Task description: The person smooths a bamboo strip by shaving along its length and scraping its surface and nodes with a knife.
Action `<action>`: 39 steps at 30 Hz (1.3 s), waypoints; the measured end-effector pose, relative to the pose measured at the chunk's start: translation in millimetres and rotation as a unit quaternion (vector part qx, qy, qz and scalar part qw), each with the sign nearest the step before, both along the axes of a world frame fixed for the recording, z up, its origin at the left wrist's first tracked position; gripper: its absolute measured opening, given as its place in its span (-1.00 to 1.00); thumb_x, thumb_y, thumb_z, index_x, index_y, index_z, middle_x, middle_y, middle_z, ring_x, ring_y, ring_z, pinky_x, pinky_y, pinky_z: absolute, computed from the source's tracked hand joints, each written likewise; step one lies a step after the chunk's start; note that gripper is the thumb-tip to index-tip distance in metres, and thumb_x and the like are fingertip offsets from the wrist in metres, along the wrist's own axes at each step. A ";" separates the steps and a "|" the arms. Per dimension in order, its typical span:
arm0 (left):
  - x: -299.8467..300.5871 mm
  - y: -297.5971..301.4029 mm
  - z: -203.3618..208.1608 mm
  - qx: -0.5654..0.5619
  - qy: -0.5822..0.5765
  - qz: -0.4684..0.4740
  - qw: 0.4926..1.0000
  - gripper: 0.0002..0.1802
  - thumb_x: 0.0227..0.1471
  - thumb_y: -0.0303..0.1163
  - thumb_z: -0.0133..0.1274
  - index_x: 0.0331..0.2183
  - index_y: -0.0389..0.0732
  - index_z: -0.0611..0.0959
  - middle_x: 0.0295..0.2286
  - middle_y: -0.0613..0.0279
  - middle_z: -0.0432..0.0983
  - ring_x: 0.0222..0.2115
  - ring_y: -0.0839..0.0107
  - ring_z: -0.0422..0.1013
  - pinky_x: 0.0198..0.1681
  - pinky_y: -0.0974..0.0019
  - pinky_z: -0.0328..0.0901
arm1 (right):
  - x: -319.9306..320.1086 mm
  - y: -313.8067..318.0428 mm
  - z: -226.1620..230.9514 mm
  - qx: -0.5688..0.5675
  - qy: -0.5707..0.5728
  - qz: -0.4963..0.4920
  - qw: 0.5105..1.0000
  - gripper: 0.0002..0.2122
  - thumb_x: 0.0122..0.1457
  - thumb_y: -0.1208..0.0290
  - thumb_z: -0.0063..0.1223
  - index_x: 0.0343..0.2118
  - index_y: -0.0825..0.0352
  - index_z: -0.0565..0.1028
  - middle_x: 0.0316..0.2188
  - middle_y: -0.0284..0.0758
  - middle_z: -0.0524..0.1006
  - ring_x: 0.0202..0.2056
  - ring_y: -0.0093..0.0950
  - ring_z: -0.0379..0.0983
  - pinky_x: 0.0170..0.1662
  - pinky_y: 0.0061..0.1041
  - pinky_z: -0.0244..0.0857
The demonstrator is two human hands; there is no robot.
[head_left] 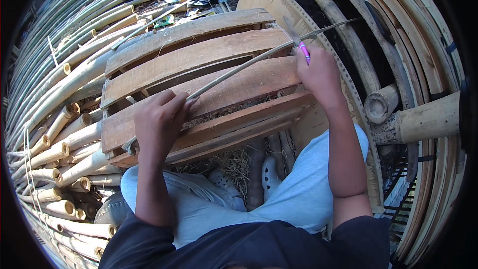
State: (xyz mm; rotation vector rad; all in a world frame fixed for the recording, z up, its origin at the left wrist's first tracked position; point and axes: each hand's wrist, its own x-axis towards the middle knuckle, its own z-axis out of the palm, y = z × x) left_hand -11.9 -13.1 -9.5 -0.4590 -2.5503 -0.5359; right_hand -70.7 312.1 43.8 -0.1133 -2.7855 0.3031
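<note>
A thin bamboo stick point(234, 71) slants over a slatted wooden crate point(174, 69), rising from lower left to upper right. My left hand point(159, 118) is closed around its lower part, and the stick's near end shows beside my wrist. Toward the crate's right end, my right hand point(318, 74) grips a knife point(302, 45) with a pink and white handle. Its blade lies at the stick, seemingly touching it. Beyond the blade the stick's thin far end reaches past the crate's edge.
Bamboo poles point(59, 149) are heaped along the left. A curved board point(279, 0) stands behind and right of the crate, with long wooden strips point(423, 30) and a thick bamboo post point(428, 119) farther right. Straw point(234, 167) and my shoes point(270, 177) lie below the crate.
</note>
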 end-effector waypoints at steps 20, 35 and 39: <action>-6.0 -109.3 24.0 -0.032 0.161 0.221 0.961 -0.85 0.04 -0.40 0.30 -0.28 -0.16 0.78 -0.36 0.25 0.66 -0.31 0.24 0.57 -0.25 0.25 0.40 | 4.2 4.6 7.5 -0.078 0.003 0.001 0.997 -0.69 0.32 0.22 0.00 -0.35 0.40 0.59 -0.42 0.03 0.61 -0.31 0.04 0.59 -0.19 -0.01 0.42; 11.5 -190.0 15.6 -0.085 0.238 0.334 0.908 -0.85 -0.03 -0.45 0.27 -0.33 -0.08 0.81 -0.41 0.31 0.67 -0.33 0.28 0.58 -0.29 0.24 0.36 | 2.7 0.9 4.6 -0.080 -0.008 0.007 0.997 -0.70 0.31 0.23 0.03 -0.36 0.41 0.57 -0.43 0.02 0.61 -0.31 0.04 0.58 -0.20 -0.03 0.42; 0.6 -145.4 20.0 -0.131 0.233 0.353 0.897 -0.90 -0.01 -0.37 0.29 -0.35 -0.03 0.80 -0.43 0.39 0.67 -0.39 0.30 0.57 -0.31 0.22 0.35 | 3.3 0.2 2.5 -0.100 0.003 0.025 0.995 -0.71 0.31 0.26 0.05 -0.36 0.44 0.57 -0.43 0.05 0.60 -0.30 0.06 0.57 -0.18 -0.03 0.42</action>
